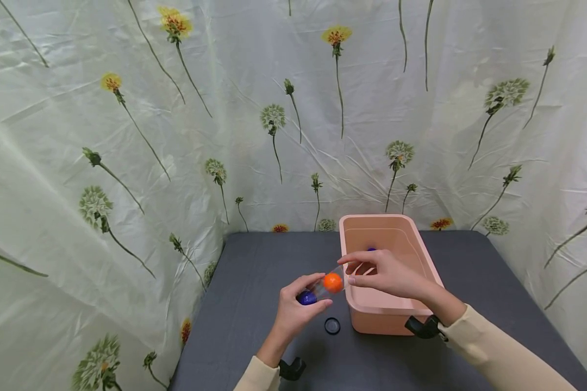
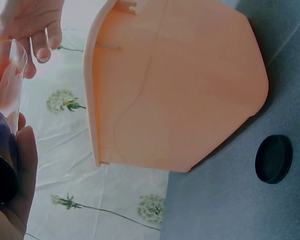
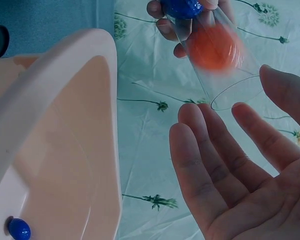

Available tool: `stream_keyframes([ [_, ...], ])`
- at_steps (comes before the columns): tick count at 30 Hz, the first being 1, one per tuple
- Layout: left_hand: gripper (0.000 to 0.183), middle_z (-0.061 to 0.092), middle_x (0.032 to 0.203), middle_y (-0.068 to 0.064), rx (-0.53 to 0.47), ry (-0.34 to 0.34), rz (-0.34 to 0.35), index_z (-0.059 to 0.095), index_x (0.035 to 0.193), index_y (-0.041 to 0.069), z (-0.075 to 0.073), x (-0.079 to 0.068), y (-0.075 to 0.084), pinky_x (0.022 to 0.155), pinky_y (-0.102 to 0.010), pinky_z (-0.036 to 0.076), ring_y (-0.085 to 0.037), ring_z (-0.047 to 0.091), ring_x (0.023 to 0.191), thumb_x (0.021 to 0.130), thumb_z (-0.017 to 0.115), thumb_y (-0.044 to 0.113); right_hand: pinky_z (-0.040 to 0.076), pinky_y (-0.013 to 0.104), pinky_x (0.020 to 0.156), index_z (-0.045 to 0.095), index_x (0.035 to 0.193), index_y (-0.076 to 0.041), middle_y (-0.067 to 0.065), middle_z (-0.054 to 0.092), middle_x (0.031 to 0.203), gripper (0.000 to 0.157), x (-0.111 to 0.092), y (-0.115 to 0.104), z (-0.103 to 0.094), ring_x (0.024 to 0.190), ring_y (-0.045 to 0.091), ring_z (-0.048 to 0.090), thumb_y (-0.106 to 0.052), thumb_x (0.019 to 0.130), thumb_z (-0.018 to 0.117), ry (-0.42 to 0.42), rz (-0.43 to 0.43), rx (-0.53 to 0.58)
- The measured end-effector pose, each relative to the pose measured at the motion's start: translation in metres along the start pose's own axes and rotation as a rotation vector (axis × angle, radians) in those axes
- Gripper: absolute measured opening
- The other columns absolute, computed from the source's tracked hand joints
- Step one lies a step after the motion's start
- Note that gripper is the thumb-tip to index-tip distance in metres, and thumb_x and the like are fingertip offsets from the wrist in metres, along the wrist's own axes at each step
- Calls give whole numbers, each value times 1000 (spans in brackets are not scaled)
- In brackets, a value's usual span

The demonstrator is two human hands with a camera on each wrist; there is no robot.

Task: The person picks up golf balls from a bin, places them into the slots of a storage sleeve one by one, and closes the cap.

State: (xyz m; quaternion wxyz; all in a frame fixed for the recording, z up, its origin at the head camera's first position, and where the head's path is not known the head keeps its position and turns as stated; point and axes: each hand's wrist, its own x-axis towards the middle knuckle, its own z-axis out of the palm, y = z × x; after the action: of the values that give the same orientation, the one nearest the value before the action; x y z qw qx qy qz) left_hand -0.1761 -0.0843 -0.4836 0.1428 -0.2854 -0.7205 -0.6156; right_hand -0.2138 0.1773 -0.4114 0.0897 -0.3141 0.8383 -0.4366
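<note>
My left hand (image 1: 293,304) grips a clear tube (image 3: 224,82) around its lower part. Inside the tube sit a blue ball (image 1: 306,297) and, nearer the uncovered end, an orange ball (image 1: 333,282). A black cap (image 2: 2,177) closes the tube's lower end. At the uncovered rim is my right hand (image 1: 388,274), its fingers loosely extended and spread, thumb and a fingertip right at the rim in the right wrist view; nothing shows in its palm. The tube tilts above the table, beside the left wall of a pink bin (image 1: 379,321).
A round black lid (image 1: 332,326) lies on the dark grey table (image 1: 269,260), left of the bin. Another blue ball (image 3: 19,229) lies inside the bin. A flower-printed curtain (image 1: 254,152) hangs behind and to the sides of the table.
</note>
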Motion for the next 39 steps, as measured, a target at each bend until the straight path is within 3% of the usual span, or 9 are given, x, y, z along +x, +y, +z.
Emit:
stream_keyframes([
  [5, 51, 70, 111, -13, -1, 6, -46, 70, 125, 8, -1, -2, -4, 84, -35, 57, -22, 66, 95, 77, 86, 1, 57, 30, 81, 65, 131, -29, -1, 69, 110, 36, 0, 3, 2, 97, 17, 67, -32, 96, 71, -5, 9, 1],
  [12, 53, 68, 112, -5, 5, 12, -108, 70, 127, 15, 1, -6, -31, 84, -35, 57, -22, 64, 97, 78, 86, 6, 57, 31, 78, 65, 131, -28, 1, 70, 111, 36, 1, 5, 3, 96, 18, 67, -31, 96, 71, 8, 3, 2],
  [20, 46, 67, 114, -1, -48, 26, -174, 70, 124, 16, -6, -8, -36, 87, -35, 56, -23, 64, 100, 80, 85, 12, 56, 32, 80, 68, 127, -21, 1, 72, 109, 30, 21, 13, -9, 94, 17, 67, -27, 98, 68, 134, -19, -62],
  [25, 44, 67, 114, -9, -26, 59, -161, 70, 121, 9, -8, -7, -33, 86, -34, 56, -24, 64, 99, 79, 82, 5, 57, 35, 70, 70, 123, -17, 3, 72, 107, 26, 38, 29, -24, 82, 21, 66, -24, 98, 67, 181, 85, -51],
  [30, 43, 67, 113, -12, -22, 66, -125, 70, 118, 5, -11, -6, -32, 85, -34, 57, -24, 65, 97, 77, 82, 1, 54, 35, 74, 72, 120, -16, 2, 72, 107, 24, 55, 55, -31, 87, 18, 65, -26, 98, 67, 210, 205, -129],
  [39, 41, 68, 109, -7, -67, 60, -42, 71, 117, 10, -15, -6, -38, 83, -37, 58, -25, 65, 94, 79, 84, 8, 56, 37, 71, 68, 122, 0, 14, 72, 103, 31, 73, 111, -41, 80, 18, 68, -17, 97, 66, 106, 341, -192],
])
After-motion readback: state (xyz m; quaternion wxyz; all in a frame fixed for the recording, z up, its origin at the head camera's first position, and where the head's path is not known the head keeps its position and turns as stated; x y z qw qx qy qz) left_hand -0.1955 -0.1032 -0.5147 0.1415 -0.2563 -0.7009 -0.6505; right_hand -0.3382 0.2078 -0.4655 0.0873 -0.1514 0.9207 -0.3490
